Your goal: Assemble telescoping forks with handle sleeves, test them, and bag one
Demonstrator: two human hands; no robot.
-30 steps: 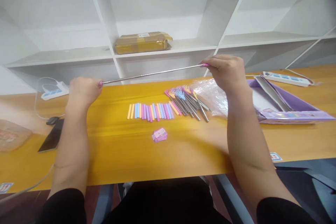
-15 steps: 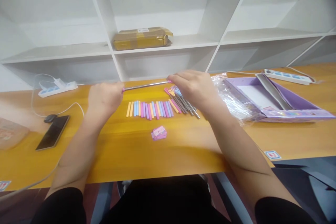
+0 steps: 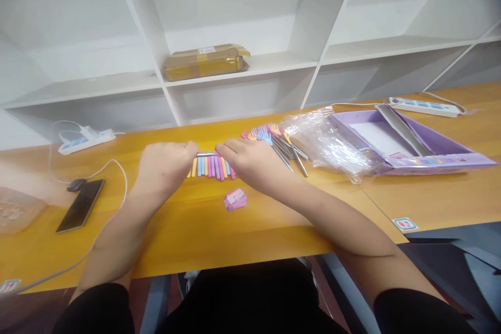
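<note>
My left hand (image 3: 167, 169) is closed round one end of a telescopic back scratcher (image 3: 205, 155), and my right hand (image 3: 256, 164) grips the other end. Only a short length of its metal rod shows between my fists; both ends are hidden by the fingers. Just beneath it lies a row of yellow, blue, pink and purple handle sleeves (image 3: 213, 168), partly covered by my right hand. Beyond that hand is a pile of back scratchers (image 3: 287, 146) with coloured hand-shaped heads and metal rods. Pink cards (image 3: 235, 199) lie in a small stack nearer to me.
Clear plastic wrapping (image 3: 332, 146) and a purple open box (image 3: 442, 163) are on the right. On the left are a phone (image 3: 81, 206), a white cable and a power strip (image 3: 86, 141). A taped carton (image 3: 204, 63) sits on the shelf behind; another power strip (image 3: 426, 106) is far right.
My hands have come closer together and lower, and the rod between them has shortened. The right hand moved left, off the scratcher pile and over the sleeves. The view shifted slightly.
</note>
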